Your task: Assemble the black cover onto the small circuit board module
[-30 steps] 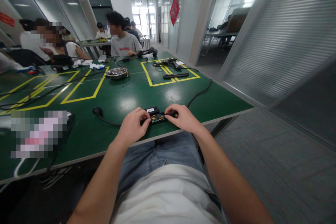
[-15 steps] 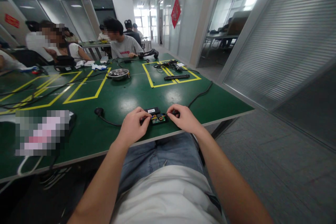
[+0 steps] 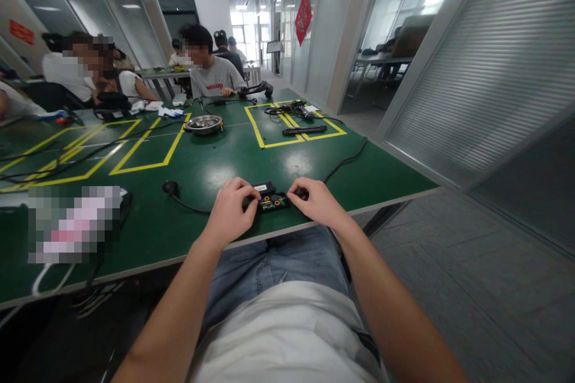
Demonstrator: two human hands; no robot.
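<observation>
A small opened black adapter case (image 3: 284, 206) lies near the table's front edge. Inside it a circuit board (image 3: 271, 204) shows round coils and coloured wires. Just behind rests its black cover (image 3: 265, 188) with a white label. My left hand (image 3: 233, 209) is closed in a pinch at the case's left end, where the plug cord (image 3: 193, 210) enters. The exact spot under these fingertips is hidden. At the right end my right hand (image 3: 315, 200) pinches a black cable (image 3: 344, 163), which runs off behind the hand. A black plug (image 3: 170, 188) lies to the left.
On the green table (image 3: 233, 158) stand a metal bowl (image 3: 204, 125) and, within yellow tape, a black bar (image 3: 304, 130) and tangled cables (image 3: 287, 109). A blurred pink object (image 3: 76, 227) lies left. Opposite sits a person in a grey shirt (image 3: 215, 76); others sit farther left.
The circuit board now looks lower and flatter in the black case, with more of the case's right rim showing. Both hands keep their pinches in nearly the same place.
</observation>
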